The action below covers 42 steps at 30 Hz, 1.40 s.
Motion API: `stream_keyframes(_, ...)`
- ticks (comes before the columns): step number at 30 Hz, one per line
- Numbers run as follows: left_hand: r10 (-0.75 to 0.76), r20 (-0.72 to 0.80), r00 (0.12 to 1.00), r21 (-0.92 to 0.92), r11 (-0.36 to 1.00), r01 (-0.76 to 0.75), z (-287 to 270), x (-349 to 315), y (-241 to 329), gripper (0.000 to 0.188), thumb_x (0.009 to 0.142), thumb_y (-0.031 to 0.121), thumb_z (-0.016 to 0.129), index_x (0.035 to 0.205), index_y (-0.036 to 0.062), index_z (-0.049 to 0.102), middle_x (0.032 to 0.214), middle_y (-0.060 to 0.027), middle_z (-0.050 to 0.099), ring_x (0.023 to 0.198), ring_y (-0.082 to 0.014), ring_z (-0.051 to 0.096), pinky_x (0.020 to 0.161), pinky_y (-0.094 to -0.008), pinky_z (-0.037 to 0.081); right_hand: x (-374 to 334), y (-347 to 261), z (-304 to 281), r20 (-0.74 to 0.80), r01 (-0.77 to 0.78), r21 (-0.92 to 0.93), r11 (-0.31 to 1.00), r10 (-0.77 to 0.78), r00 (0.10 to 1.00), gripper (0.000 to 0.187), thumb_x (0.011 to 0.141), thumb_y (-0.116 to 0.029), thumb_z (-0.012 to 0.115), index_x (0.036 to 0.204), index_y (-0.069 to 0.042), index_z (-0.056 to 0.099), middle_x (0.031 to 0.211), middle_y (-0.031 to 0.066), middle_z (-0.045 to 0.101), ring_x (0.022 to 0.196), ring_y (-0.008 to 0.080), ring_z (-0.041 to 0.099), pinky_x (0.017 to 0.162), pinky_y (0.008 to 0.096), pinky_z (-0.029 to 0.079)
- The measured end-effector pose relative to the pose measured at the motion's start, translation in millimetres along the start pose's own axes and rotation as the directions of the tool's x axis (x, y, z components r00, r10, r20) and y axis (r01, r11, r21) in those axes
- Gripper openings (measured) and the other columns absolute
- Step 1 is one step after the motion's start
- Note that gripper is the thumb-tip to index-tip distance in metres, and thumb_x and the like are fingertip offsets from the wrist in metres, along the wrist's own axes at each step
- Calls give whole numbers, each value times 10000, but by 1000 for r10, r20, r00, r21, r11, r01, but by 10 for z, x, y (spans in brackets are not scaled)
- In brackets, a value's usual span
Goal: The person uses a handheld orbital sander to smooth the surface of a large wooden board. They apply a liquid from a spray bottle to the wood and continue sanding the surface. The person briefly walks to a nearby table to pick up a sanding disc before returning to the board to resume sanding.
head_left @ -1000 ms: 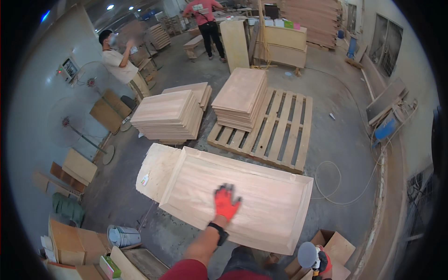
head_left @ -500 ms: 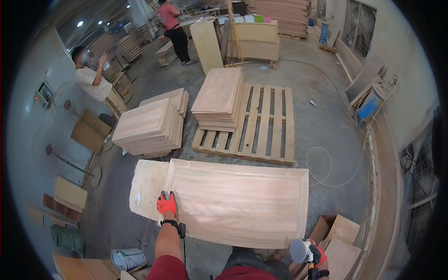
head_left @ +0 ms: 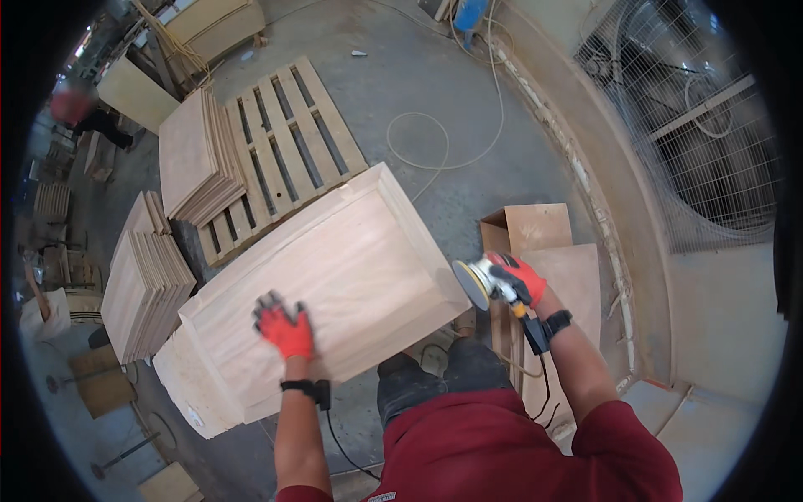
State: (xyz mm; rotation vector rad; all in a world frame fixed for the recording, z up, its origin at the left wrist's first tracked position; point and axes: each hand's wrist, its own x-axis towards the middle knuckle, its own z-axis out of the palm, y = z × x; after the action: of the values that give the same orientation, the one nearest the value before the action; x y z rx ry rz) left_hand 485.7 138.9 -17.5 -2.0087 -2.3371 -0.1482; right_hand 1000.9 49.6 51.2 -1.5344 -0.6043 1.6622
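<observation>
A framed wooden door panel (head_left: 360,251) lies slanting in front of me, on a rougher pale board (head_left: 186,381) that sticks out at its left end. My left hand (head_left: 286,330), in a red and black glove, is over the panel's left part with its fingers spread and holds nothing. Beyond the panel's right end, my right hand (head_left: 525,280), gloved alike, grips an orbital sander (head_left: 483,281). The sander's round pad is tilted on edge, close to the panel's corner. A hose or cord runs from its lower end. Both wrists carry black bands.
A slatted pallet (head_left: 288,138) bears one stack of wooden panels (head_left: 196,159); another stack (head_left: 146,289) stands left of it. An open cardboard box (head_left: 535,226) is at the right. A pale hose (head_left: 443,159) loops across the floor. Another person (head_left: 75,109) stands far left.
My view has swung to the right and down. My left hand has moved from the panel's left edge onto its face, fingers spread. My right hand has brought the sander up beside the panel's right end.
</observation>
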Motion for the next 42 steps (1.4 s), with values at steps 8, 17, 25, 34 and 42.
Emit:
stream_keyframes(8,112,109,988,-52,993,-107,-2,-157,1438,798,838,424,698,1490,60,414,1594,-225,308,1517,-392,200,1246,-560,66,1435,-184,-33,32,12,4,1000,-12,999,410,910,-361,739,1181,-89,593,1048,24,631,931,109,580,842,292,493)
stream_keyframes(17,53,216,975,-33,998,-46,-12,-189,1491,793,782,335,749,1456,58,435,1598,-228,293,1507,-402,213,1240,-562,88,2764,-1015,530,153,170,-26,985,-164,975,473,951,-452,685,1227,-74,616,1096,55,656,1003,148,586,899,324,484)
stream_keyframes(25,125,113,986,11,992,-127,103,-208,1403,754,840,345,711,1471,54,419,1593,-233,303,1499,-430,215,1233,-567,120,2393,-594,337,188,193,-226,955,-151,970,491,921,-407,696,1299,-117,574,1207,73,642,1103,181,595,972,334,470)
stream_keyframes(34,45,191,981,126,990,-70,175,-208,1363,745,908,383,660,1504,26,392,1611,-193,298,1532,-364,178,1248,-520,84,711,612,-189,101,82,-278,957,-56,993,836,828,-298,809,1511,-53,394,1366,169,594,1287,262,560,1072,363,440)
stream_keyframes(42,74,155,985,125,988,-94,220,-204,1361,722,929,357,637,1520,43,365,1638,-196,257,1540,-328,179,1253,-510,88,-213,1139,-719,207,26,-423,906,69,976,826,777,-282,839,1459,-64,427,1354,181,588,1259,318,584,1053,393,467)
